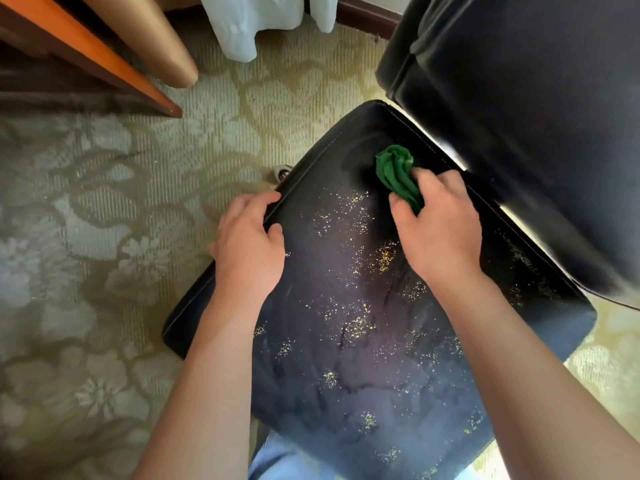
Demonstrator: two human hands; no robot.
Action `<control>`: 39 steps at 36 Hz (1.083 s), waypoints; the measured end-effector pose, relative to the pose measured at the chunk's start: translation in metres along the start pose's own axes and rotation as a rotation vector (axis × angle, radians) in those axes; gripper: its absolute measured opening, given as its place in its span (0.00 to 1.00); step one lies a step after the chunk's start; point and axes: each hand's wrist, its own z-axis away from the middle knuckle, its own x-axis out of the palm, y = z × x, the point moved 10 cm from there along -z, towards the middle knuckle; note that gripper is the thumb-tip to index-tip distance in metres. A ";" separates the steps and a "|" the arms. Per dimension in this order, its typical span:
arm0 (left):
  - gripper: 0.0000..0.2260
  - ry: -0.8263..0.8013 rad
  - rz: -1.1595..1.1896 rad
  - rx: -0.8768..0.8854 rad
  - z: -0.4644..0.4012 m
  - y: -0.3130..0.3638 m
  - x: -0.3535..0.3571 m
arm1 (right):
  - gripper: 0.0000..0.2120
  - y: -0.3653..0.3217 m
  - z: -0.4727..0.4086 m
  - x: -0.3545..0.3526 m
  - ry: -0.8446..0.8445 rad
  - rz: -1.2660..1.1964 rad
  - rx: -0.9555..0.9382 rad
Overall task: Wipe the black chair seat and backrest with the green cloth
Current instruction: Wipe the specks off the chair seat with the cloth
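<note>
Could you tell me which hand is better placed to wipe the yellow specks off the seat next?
Right: the right hand already grips the cloth on the seat; the left hand holds its edge.

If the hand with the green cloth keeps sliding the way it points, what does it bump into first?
Probably the backrest. The right hand grips the green cloth on the seat and points up toward the seat's back corner, where the backrest rises. Depth is hard to judge.
</note>
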 end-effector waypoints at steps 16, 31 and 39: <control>0.20 0.018 0.042 0.063 -0.006 -0.004 0.000 | 0.24 -0.023 -0.015 0.012 0.091 0.124 -0.071; 0.19 0.031 0.064 0.051 -0.004 -0.004 -0.001 | 0.24 -0.056 0.043 0.057 -0.238 0.143 -0.435; 0.20 -0.008 0.103 0.057 -0.001 -0.007 -0.001 | 0.26 -0.058 0.076 0.066 -0.455 0.106 -0.534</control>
